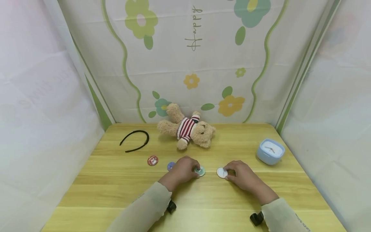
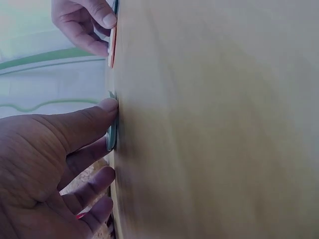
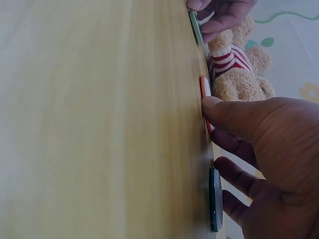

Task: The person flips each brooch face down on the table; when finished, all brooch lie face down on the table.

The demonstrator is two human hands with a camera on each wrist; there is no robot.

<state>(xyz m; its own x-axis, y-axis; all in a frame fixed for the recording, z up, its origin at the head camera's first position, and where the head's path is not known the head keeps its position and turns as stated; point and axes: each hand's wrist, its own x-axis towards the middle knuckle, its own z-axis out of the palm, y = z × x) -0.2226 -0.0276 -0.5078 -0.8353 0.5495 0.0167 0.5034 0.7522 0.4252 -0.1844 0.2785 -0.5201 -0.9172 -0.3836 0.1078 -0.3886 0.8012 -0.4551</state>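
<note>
Pale sleeves (image 1: 142, 209) lie nearest in the head view, with small black devices (image 1: 256, 219) at the wrists. Beyond them, the left hand (image 1: 185, 169) pinches a green disc (image 1: 202, 171) and the right hand (image 1: 243, 175) pinches a white disc (image 1: 221, 173); both discs are at the wooden table (image 1: 220, 206), near each other but apart. Left of the green disc are a blue-purple disc (image 1: 171, 166), partly hidden by the left hand, and a red disc (image 1: 152, 160). Farther back are a black headband (image 1: 148, 138), a teddy bear (image 1: 200, 133) on its side in a striped top, and, at the right, a light-blue clock (image 1: 270, 151). From the left wrist, thumb and index finger clamp the green disc (seen nearly edge-on) against the tabletop, the other fingers loosely bent. From the right wrist, thumb and index finger grip the white disc, whose rim shows orange-red; a dark-edged disc (image 3: 216, 199) sits just beside the lower fingers.
</note>
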